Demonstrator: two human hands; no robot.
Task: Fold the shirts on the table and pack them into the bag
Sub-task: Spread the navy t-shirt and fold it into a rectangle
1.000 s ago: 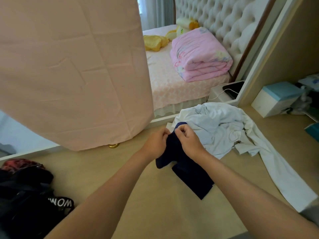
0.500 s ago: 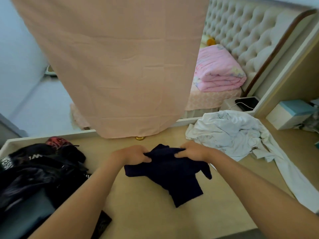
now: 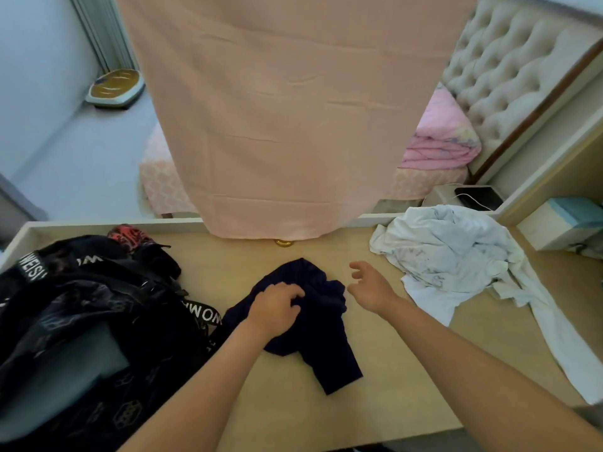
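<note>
The left hand (image 3: 275, 309) is closed over a bunched fold of the navy shirt (image 3: 321, 324), pressing it to the table (image 3: 391, 393), while the right hand (image 3: 370, 288) hovers just beside the cloth with fingers spread and nothing in them. Far left, the black bag (image 3: 85, 321) lies open, its lettered strap nearly touching the shirt. The shirt sits crumpled at the table's middle, one end trailing toward the near edge. It looks light, limp and apt to slump, so shoulders or hem corners seem the best holds. At right, the white shirt (image 3: 456, 259) lies in a heap, unfolded.
</note>
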